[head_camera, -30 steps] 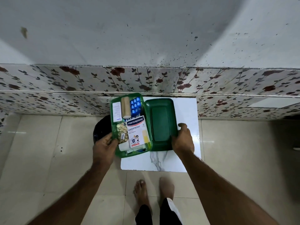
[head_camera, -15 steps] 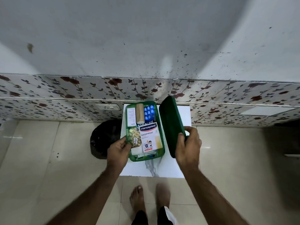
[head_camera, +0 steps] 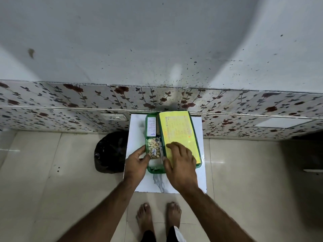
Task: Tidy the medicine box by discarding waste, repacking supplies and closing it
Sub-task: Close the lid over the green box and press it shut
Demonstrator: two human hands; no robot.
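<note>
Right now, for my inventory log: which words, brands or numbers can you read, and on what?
Nothing reads clearly.
Yellow label on the lid: faint printed rows, too blurred.
White packet in the green box: small print, illegible.
Sticker on the blister strip: barcode-like marks, too small.

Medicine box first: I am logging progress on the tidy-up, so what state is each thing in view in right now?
Medicine box: on the white slab, partly open, left strip of contents showing.
Lid: swung most of the way over, yellow label up, not shut.
Left hand: holding the box's left edge.
Right hand: pressing flat on the lid.
Pill strip: inside, uncovered.
Black bag: on the floor beside the slab.
</note>
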